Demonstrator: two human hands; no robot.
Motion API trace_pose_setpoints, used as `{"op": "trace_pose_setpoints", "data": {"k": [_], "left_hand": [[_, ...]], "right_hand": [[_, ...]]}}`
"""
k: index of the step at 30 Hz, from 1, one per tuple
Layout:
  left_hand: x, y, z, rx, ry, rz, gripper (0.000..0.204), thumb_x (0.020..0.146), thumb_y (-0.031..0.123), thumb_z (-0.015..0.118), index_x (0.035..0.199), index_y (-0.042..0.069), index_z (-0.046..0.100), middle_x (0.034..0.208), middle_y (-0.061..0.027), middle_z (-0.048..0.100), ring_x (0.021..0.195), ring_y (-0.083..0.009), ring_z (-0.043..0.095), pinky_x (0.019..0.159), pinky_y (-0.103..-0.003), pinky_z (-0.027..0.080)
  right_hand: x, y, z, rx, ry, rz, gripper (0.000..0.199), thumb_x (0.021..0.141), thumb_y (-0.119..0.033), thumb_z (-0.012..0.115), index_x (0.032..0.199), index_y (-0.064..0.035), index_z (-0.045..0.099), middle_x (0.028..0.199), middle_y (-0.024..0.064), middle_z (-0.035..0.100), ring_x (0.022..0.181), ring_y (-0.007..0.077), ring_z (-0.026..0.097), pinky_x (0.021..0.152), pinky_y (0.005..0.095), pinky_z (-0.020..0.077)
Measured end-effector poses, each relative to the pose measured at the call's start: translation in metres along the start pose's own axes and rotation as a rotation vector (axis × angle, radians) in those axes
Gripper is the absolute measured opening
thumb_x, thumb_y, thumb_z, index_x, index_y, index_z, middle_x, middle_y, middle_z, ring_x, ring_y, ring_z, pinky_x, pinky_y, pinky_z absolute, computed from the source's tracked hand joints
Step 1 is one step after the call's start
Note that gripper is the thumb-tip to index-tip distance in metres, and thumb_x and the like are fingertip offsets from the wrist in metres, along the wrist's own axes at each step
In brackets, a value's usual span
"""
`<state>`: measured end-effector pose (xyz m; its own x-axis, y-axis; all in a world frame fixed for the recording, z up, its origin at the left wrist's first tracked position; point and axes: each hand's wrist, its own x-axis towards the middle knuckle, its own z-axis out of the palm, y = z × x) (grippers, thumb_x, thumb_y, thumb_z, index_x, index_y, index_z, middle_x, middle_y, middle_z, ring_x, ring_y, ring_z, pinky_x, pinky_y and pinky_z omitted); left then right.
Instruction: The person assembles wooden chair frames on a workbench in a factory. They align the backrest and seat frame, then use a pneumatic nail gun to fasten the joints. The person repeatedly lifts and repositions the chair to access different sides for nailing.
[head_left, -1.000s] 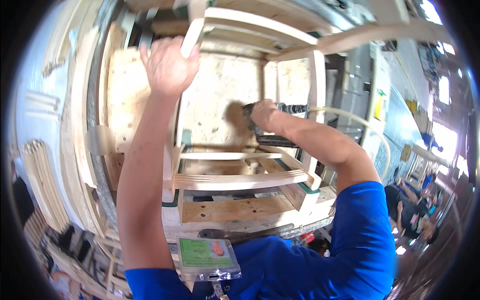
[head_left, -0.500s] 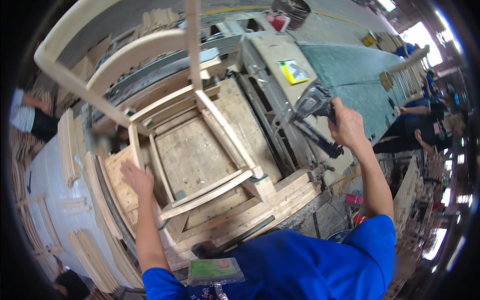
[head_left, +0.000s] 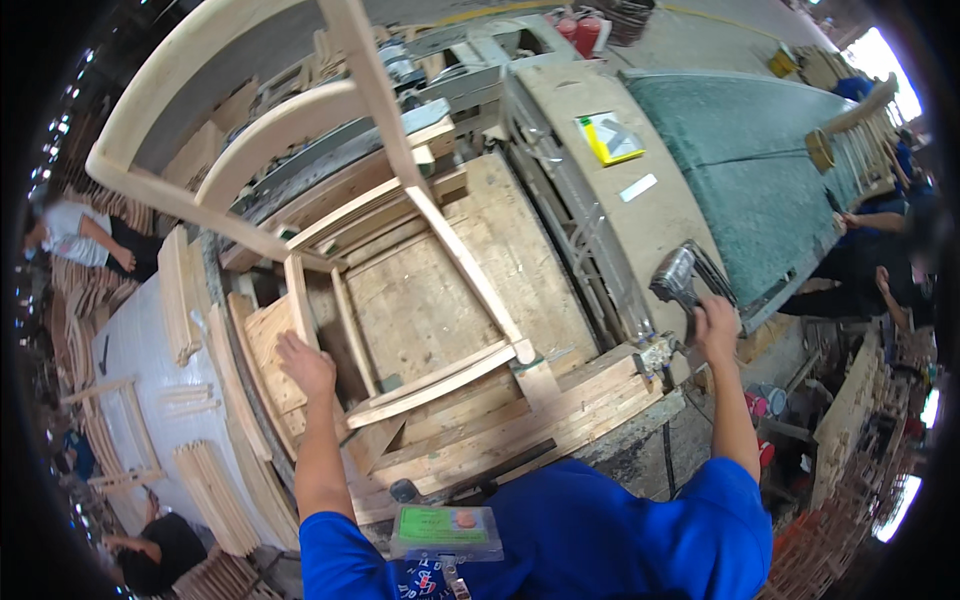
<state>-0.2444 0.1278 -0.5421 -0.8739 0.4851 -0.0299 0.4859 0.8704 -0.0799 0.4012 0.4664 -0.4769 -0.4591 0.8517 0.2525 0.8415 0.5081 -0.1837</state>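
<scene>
A pale wooden chair frame (head_left: 470,270) with a curved back rests in a wooden jig (head_left: 600,395) in front of me. My left hand (head_left: 306,366) is at the frame's left side rail, fingers stretched out and apart, gripping nothing. Over on the right, my right hand (head_left: 715,328) has its fingers closed around the handle of a dark nail gun (head_left: 682,270). The nail gun is down at a beige board (head_left: 590,100); my fingertips are partly hidden behind the handle.
A yellow-edged packet (head_left: 610,138) and a white strip (head_left: 638,187) lie on the beige board. Beyond it is a green tabletop (head_left: 740,150). Wood strips (head_left: 215,495) are stacked at left. Other people (head_left: 885,250) stand at right and left.
My right hand has lowered the nail gun from the air onto the beige board. The white strip now shows uncovered. My left hand stays by the side rail; the whole view has shifted.
</scene>
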Motion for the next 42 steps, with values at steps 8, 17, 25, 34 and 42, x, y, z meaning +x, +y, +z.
{"op": "trace_pose_setpoints", "data": {"k": [8, 17, 25, 34, 42], "left_hand": [[0.002, 0.0, 0.003, -0.069, 0.008, 0.01, 0.089, 0.084, 0.01, 0.075, 0.159, -0.007, 0.029, 0.167, -0.0292, 0.027, 0.154, -0.0508, 0.027, 0.121, -0.068, 0.03], [0.001, -0.008, 0.006, -0.071, -0.059, -0.031, 0.088, 0.086, 0.009, 0.075, 0.158, -0.009, 0.029, 0.168, -0.0308, 0.025, 0.154, -0.0533, 0.025, 0.123, -0.069, 0.025], [0.012, -0.009, 0.01, -0.098, -0.043, 0.001, 0.088, 0.085, 0.006, 0.077, 0.157, -0.009, 0.03, 0.167, -0.0305, 0.024, 0.154, -0.0552, 0.024, 0.124, -0.068, 0.023], [0.024, -0.015, -0.034, -0.332, -0.102, 0.04, 0.048, 0.08, 0.004, 0.074, 0.121, -0.004, 0.049, 0.12, -0.0315, 0.064, 0.117, -0.0482, 0.062, 0.101, -0.055, 0.049], [0.011, -0.008, -0.089, -0.655, -0.056, 0.087, 0.047, 0.087, 0.001, 0.066, 0.129, -0.003, 0.045, 0.106, -0.0324, 0.069, 0.102, -0.0533, 0.067, 0.091, -0.056, 0.053]], "right_hand": [[-0.032, -0.061, 0.01, 0.099, -0.006, 0.072, 0.031, 0.109, -0.02, 0.051, 0.129, -0.0007, 0.065, 0.115, 0.0212, 0.067, 0.112, 0.0398, 0.061, 0.099, 0.0483, 0.0448], [0.035, -0.194, 0.056, 0.393, -0.144, -0.016, 0.048, 0.094, -0.017, 0.073, 0.136, 0.0007, 0.062, 0.116, 0.0223, 0.07, 0.103, 0.041, 0.069, 0.093, 0.0481, 0.0545], [0.11, -0.341, 0.191, 0.986, -0.959, 0.522, 0.056, 0.097, -0.022, 0.076, 0.142, 0.0037, 0.055, 0.11, 0.0154, 0.072, 0.096, 0.0257, 0.069, 0.086, 0.041, 0.0573], [0.126, -0.335, 0.163, 1.043, -0.814, 0.387, 0.045, 0.099, -0.014, 0.073, 0.137, 0.0031, 0.059, 0.111, 0.0142, 0.07, 0.094, 0.0223, 0.066, 0.083, 0.0372, 0.0554], [0.144, -0.309, 0.095, 1.078, -0.818, 0.386, 0.04, 0.1, -0.013, 0.069, 0.135, 0.0003, 0.055, 0.089, 0.0062, 0.062, 0.064, 0.012, 0.056, 0.051, 0.0309, 0.0485]]}}
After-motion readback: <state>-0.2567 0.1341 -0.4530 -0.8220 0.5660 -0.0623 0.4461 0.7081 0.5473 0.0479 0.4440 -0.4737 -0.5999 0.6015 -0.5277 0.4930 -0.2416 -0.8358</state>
